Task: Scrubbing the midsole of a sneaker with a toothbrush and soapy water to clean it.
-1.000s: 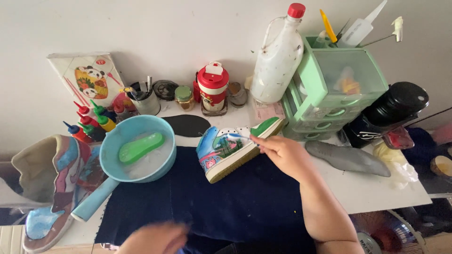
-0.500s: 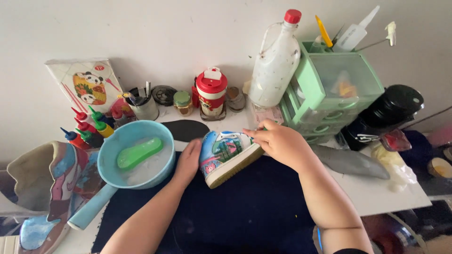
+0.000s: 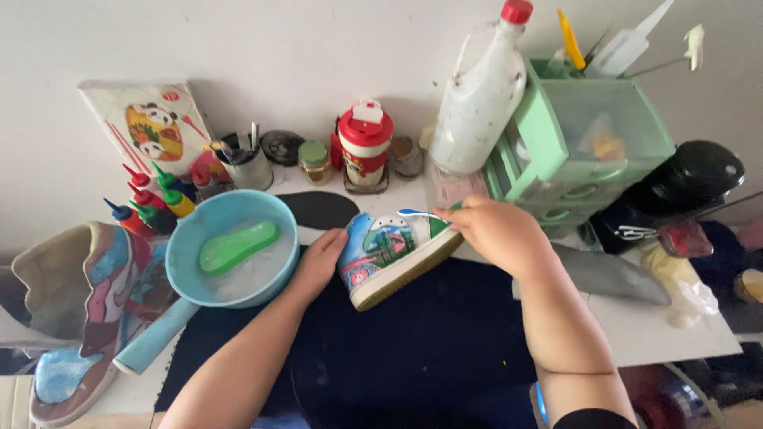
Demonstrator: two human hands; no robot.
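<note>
A painted sneaker [image 3: 391, 253] with green, blue and pink pictures lies tilted on its side on a dark blue mat [image 3: 381, 349]. My right hand [image 3: 494, 230] grips its heel end at the right. My left hand [image 3: 320, 258] rests flat against the toe end at the left, fingers together. Just left of that hand stands a light blue bowl [image 3: 184, 253] holding water and a green insole-shaped piece [image 3: 238, 245].
Paint squeeze bottles [image 3: 151, 202], a brush cup [image 3: 246, 165], small jars, a red-lidded container [image 3: 366, 147] and a white jug [image 3: 481, 95] line the wall. A green drawer unit [image 3: 588, 135] stands right. Another painted sneaker [image 3: 95, 310] lies far left; a grey insole [image 3: 612, 274] lies right.
My left hand has come up from the bottom edge and now presses against the sneaker's toe. The right hand stays on the heel; the sneaker has shifted slightly.
</note>
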